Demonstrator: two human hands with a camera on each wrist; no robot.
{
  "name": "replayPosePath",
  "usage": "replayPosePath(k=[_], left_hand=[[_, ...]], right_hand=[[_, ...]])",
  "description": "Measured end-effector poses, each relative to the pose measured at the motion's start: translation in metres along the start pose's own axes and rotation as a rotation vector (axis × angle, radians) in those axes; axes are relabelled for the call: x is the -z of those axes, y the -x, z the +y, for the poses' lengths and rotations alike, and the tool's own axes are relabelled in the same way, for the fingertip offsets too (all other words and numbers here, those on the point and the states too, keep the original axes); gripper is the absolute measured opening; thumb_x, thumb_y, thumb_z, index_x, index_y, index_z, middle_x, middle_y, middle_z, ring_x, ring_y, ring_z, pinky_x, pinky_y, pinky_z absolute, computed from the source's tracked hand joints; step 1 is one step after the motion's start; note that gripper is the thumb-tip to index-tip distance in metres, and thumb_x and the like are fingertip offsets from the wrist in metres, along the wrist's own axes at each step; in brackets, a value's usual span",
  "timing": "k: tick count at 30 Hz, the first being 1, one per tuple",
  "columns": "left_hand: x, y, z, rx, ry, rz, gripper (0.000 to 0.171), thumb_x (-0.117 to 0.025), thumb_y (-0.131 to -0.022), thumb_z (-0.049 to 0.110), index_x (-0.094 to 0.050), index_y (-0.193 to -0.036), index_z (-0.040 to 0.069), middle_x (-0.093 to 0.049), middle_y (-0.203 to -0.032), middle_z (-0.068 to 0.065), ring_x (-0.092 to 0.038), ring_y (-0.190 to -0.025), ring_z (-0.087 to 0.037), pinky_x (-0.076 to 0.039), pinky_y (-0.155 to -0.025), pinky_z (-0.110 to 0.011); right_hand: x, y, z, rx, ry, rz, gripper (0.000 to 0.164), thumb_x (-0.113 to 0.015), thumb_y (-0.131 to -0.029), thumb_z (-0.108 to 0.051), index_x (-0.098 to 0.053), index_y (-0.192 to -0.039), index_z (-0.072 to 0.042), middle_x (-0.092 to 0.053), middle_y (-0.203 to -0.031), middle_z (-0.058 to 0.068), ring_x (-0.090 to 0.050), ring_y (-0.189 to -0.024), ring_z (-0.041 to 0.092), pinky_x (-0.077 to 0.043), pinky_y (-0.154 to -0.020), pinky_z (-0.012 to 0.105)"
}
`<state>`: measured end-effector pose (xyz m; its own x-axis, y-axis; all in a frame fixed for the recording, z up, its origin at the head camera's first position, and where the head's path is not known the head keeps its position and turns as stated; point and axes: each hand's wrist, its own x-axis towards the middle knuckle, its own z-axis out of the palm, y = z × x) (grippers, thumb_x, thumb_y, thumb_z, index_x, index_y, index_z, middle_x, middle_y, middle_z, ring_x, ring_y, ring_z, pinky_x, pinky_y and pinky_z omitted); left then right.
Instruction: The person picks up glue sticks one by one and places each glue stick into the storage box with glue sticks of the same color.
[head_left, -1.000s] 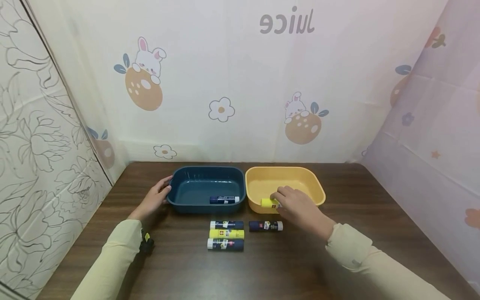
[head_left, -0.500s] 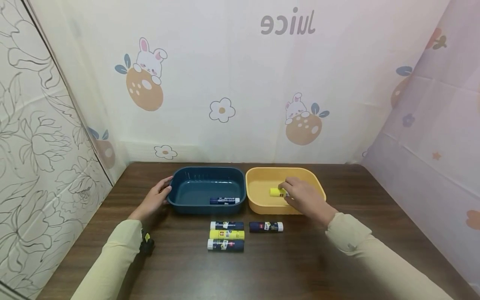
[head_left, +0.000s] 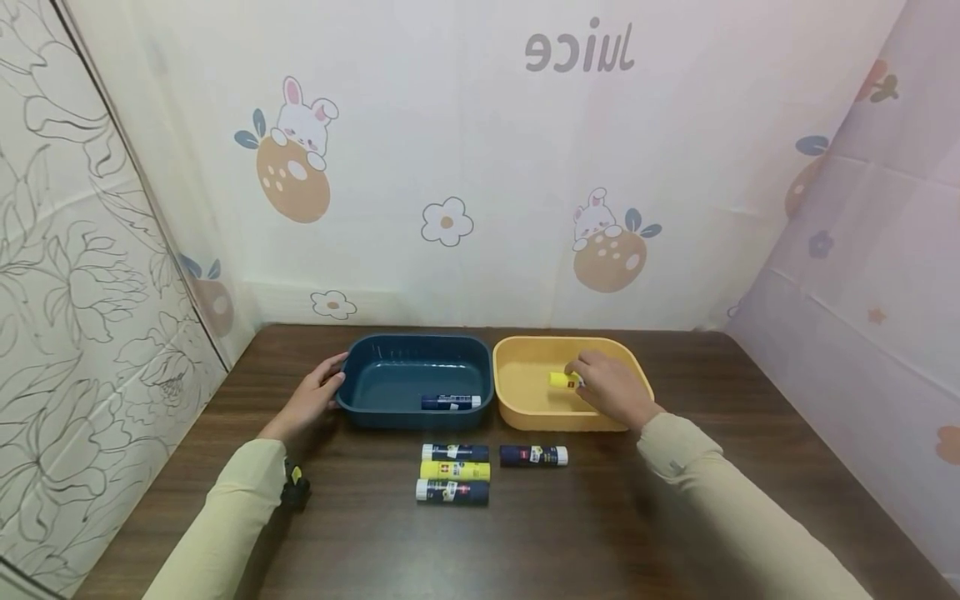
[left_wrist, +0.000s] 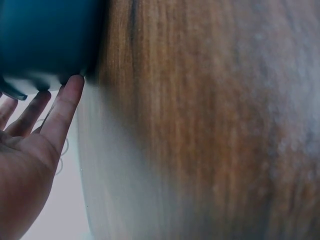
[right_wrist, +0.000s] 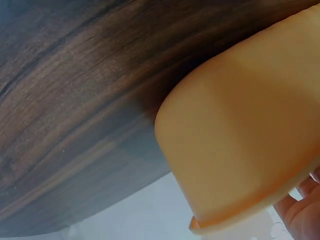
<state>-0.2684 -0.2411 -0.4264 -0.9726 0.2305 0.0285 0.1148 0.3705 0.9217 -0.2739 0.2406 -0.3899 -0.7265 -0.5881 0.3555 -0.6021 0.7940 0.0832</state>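
My right hand (head_left: 611,387) reaches into the yellow bin (head_left: 551,418) and pinches a yellow glue stick (head_left: 561,380), held low inside the bin; whether it touches the floor there I cannot tell. In the right wrist view the bin's wall (right_wrist: 240,130) hides most of that hand. My left hand (head_left: 306,403) rests with extended fingers against the left end of the dark blue bin (head_left: 412,419). The left wrist view shows its fingertips touching the bin's wall (left_wrist: 47,40). A navy glue stick (head_left: 448,402) lies in the blue bin.
In front of the bins lie a navy glue stick (head_left: 455,452), a yellow one (head_left: 454,471) and another navy one (head_left: 452,492), side by side. One more navy stick (head_left: 533,455) lies to their right. A small black object (head_left: 296,487) is by the left sleeve.
My right hand has carried the yellow glue stick from the yellow bin's front rim back and rightward, further into the bin. My left hand has stayed at the blue bin.
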Motion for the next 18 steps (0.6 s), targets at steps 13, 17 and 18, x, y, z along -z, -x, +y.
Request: replayPosePath(k=[13, 17, 18], left_hand=[[0.0, -0.001, -0.004, 0.021, 0.007, 0.006, 0.046, -0.033, -0.097, 0.024, -0.022, -0.139, 0.013, -0.027, -0.135, -0.024, -0.038, -0.115, -0.039, -0.047, -0.079, -0.042], [0.001, -0.002, -0.004, 0.014, 0.004, 0.008, 0.046, -0.034, -0.096, 0.025, -0.022, -0.139, 0.013, -0.027, -0.135, -0.024, -0.038, -0.116, -0.038, -0.048, -0.078, -0.042], [0.001, -0.003, -0.004, 0.013, 0.003, 0.011, 0.046, -0.034, -0.096, 0.026, -0.022, -0.139, 0.013, -0.028, -0.135, -0.024, -0.038, -0.115, -0.038, -0.048, -0.078, -0.041]], right_hand=[[-0.018, -0.009, 0.01, -0.065, -0.022, -0.108, 0.025, -0.072, -0.067, -0.002, -0.063, -0.09, -0.007, -0.055, -0.083, 0.005, -0.052, -0.075, 0.021, -0.045, -0.065, 0.034], [-0.022, -0.011, 0.013, -0.125, -0.053, -0.167, 0.025, -0.072, -0.069, -0.005, -0.063, -0.093, -0.007, -0.055, -0.084, 0.004, -0.051, -0.075, 0.019, -0.044, -0.064, 0.034], [-0.023, -0.011, 0.013, -0.144, -0.06, -0.179, 0.025, -0.071, -0.07, -0.005, -0.063, -0.093, -0.008, -0.055, -0.084, 0.003, -0.051, -0.075, 0.019, -0.044, -0.064, 0.033]])
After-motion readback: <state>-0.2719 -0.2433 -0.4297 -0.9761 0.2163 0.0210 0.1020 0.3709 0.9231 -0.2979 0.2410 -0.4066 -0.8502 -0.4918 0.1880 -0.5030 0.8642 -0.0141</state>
